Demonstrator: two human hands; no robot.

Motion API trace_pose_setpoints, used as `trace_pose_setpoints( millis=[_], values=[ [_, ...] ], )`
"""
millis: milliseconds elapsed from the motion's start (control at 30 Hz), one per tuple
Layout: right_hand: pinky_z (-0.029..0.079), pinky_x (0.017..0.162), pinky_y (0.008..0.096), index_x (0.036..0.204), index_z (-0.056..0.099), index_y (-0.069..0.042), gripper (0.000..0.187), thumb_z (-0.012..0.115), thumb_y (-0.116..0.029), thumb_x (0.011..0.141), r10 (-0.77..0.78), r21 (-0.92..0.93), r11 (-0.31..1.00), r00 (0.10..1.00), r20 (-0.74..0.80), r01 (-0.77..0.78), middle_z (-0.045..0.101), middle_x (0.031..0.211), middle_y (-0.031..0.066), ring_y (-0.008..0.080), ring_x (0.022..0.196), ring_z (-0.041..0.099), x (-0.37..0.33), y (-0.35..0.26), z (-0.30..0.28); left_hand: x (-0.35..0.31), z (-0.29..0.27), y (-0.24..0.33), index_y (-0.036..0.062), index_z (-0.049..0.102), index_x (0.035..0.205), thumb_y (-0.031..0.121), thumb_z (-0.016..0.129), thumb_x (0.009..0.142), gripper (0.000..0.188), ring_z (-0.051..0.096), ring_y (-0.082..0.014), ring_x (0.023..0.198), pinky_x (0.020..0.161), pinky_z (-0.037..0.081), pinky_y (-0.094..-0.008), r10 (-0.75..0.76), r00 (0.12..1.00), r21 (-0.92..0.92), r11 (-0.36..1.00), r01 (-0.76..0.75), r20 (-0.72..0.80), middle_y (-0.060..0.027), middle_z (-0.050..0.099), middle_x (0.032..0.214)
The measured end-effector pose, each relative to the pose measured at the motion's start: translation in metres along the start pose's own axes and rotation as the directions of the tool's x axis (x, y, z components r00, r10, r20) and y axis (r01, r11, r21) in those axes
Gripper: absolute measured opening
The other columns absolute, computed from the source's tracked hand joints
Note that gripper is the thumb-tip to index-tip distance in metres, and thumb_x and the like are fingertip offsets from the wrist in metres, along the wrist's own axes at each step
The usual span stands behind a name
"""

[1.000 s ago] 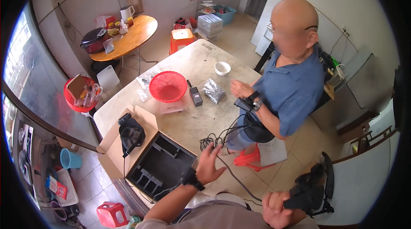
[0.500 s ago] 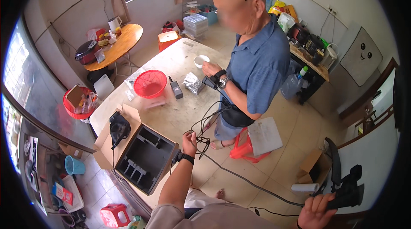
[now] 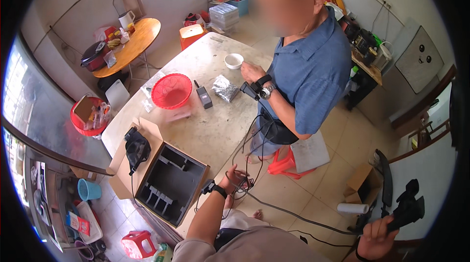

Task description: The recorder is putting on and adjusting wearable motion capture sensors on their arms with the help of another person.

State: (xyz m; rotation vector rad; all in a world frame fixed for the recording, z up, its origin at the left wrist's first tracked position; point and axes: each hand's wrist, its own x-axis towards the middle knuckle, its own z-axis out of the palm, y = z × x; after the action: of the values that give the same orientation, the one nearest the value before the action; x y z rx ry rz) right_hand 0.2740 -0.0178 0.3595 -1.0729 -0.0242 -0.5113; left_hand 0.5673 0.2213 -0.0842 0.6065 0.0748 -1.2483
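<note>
My left hand curls around a tangle of black cables at the near edge of the table. A black strap with a small device sits on that wrist. At the lower right, my right hand is closed on a black headset-like device with straps. One cable runs from the tangle to my right hand. Other loops rise toward the waist of a person in a blue shirt, whose hand is beside a white bowl.
On the table are a red basket, a grey box with an antenna, a silvery packet and an open carton with black foam. A black head-worn device lies on its flap. A red stool stands behind the person.
My left hand has moved right and slightly down with the cables. My right hand has shifted right with the black device. The person appears nearer and further right.
</note>
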Motion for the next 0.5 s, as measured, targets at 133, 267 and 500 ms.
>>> trace_pose_setpoints(
  millis=[133, 267, 500],
  values=[
    [0.036, 0.061, 0.0328, 0.116, 0.056, -0.005, 0.037, 0.057, -0.036, 0.096, -0.026, -0.004, 1.0, 0.982, -0.187, 0.025, 0.044, 0.065, -0.0014, 0.0121, 0.058, 0.038, 0.004, 0.016, -0.008, -0.008, -0.023, -0.029, 0.0008, 0.063, 0.113, 0.068, 0.036, 0.093, 0.075, 0.065, -0.0289, 0.093, 0.08, 0.05, -0.0416, 0.012, 0.994, 0.052, 0.999, -0.006, -0.108, -0.0155, 0.069, 0.104],
    [0.039, 0.068, 0.0378, 0.112, 0.059, -0.003, 0.035, 0.062, -0.03, 0.09, 0.106, -0.047, 0.993, 0.991, -0.085, -0.11, 0.046, 0.064, 0.0006, 0.0144, 0.059, 0.042, 0.028, 0.062, 0.019, -0.028, -0.017, -0.029, 0.0032, 0.046, 0.136, 0.074, 0.019, 0.092, 0.088, 0.053, -0.0362, 0.119, 0.093, 0.044, -0.0503, 0.127, 0.92, -0.051, 0.986, -0.156, -0.37, -0.018, 0.051, 0.137],
    [0.042, 0.071, 0.0446, 0.102, 0.065, -0.002, 0.035, 0.062, -0.032, 0.084, 0.349, -0.037, 0.936, 0.935, -0.057, -0.351, 0.05, 0.065, 0.0045, 0.0195, 0.059, 0.045, 0.019, 0.108, 0.006, -0.024, -0.086, -0.073, 0.0027, 0.043, 0.138, 0.066, 0.008, 0.096, 0.083, 0.058, -0.0392, 0.112, 0.09, 0.048, -0.0534, -0.127, 0.78, -0.385, 0.91, -0.154, -0.613, -0.0208, 0.056, 0.13]
  ],
)
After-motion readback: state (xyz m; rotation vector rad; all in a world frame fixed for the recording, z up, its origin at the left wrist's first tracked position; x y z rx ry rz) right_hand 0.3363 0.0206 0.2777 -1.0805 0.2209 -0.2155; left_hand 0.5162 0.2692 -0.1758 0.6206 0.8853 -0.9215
